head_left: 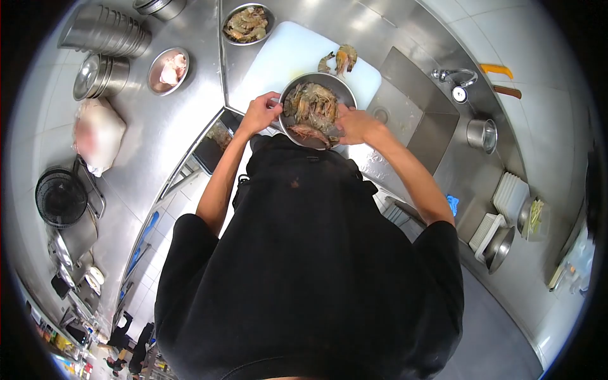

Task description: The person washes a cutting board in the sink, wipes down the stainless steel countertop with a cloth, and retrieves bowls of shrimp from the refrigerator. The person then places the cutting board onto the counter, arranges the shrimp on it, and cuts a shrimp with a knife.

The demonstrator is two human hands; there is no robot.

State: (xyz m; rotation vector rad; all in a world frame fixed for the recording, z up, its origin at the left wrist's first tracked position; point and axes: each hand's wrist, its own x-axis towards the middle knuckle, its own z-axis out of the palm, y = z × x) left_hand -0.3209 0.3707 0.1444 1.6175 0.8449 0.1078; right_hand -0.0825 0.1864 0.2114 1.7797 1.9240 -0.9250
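Observation:
In front of my body is a round metal bowl (296, 80) with shrimp heads and shells (311, 104) in it. A redder piece (308, 133) lies near the bowl's front rim. My left hand (261, 114) grips the left rim, fingers closed on the edge. My right hand (356, 125) is at the right rim with its fingertips over the inside, next to the shells; part of its grip is hidden. Behind the bowl is a white cutting board (285, 54), with a few shrimp (344, 59) on its far right part.
A bowl of whole shrimp (247, 24) stands behind the board at left. Farther left are a bowl with pale meat (170, 71), stacked metal pots (104, 30) and a black strainer (61, 197). To the right are a sink (405, 88), a faucet (457, 76) and two knives (497, 68) on the wall.

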